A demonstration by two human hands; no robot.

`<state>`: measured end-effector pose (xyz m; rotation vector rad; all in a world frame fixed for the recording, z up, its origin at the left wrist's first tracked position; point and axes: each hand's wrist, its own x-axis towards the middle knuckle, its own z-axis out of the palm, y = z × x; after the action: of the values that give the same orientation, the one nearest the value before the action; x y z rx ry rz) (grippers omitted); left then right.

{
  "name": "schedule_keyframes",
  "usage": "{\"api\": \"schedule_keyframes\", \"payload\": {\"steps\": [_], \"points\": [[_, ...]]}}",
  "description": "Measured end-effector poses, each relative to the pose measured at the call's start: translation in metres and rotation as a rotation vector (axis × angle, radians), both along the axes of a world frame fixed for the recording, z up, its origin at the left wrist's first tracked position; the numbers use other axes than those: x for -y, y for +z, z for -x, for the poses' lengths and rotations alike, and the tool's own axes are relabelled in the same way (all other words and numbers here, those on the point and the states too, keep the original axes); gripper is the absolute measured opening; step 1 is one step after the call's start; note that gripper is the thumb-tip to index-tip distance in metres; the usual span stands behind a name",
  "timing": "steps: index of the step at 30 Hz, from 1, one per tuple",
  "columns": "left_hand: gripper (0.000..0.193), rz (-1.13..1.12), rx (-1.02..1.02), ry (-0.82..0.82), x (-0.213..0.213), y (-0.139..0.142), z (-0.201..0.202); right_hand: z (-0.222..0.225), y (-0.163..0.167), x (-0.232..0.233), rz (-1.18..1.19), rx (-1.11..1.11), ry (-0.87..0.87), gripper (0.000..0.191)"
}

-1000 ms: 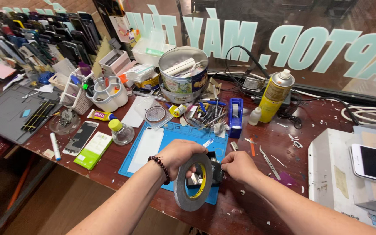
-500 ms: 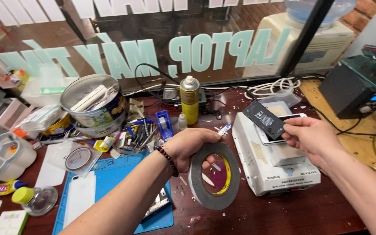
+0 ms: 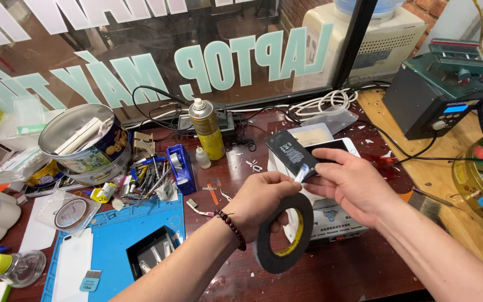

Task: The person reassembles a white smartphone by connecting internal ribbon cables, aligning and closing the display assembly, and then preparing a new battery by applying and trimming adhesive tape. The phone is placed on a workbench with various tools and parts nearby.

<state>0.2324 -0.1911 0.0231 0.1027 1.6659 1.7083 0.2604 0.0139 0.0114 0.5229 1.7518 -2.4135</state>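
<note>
We hold the black tape roll (image 3: 282,234) hanging from our left hand (image 3: 264,202), fingers closed narrowly on its upper rim, above the front edge of the tabletop (image 3: 359,268). Compared with half a second ago, the two hands have drawn together. Our right hand (image 3: 353,187), which was apart at the right, now meets the left, pinching the black phone battery (image 3: 290,153) and its pale tab over the white heating unit (image 3: 331,221).

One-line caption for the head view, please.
Left hand holds a black tape roll; right hand holds a flat black battery.
</note>
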Motion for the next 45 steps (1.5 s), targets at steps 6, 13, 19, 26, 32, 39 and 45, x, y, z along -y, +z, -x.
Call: {"api": "schedule_keyframes", "payload": {"steps": [6,13,19,26,32,39,45], "points": [[0.018,0.24,-0.175,0.18,0.003,0.019,-0.011,0.006,0.006,0.012,-0.076,-0.035,0.111,0.036],[0.02,0.292,-0.156,0.244,0.017,0.025,-0.008,0.015,0.006,0.043,-0.057,-0.098,0.206,0.037],[0.021,0.339,-0.171,0.231,0.035,0.027,0.0,0.019,0.016,0.067,-0.13,-0.12,0.213,0.034],[0.023,0.398,-0.203,0.236,0.048,0.035,0.009,0.025,0.026,0.086,-0.146,-0.098,0.229,0.033],[0.022,0.404,-0.191,0.279,0.051,0.034,0.017,0.031,0.021,0.091,-0.143,-0.133,0.231,0.038],[0.023,0.471,-0.203,0.273,0.048,0.038,0.025,0.038,0.017,0.092,-0.167,-0.152,0.218,0.044],[0.024,0.536,-0.21,0.28,0.045,0.042,0.028,0.038,0.015,0.094,-0.161,-0.179,0.214,0.046]]}}
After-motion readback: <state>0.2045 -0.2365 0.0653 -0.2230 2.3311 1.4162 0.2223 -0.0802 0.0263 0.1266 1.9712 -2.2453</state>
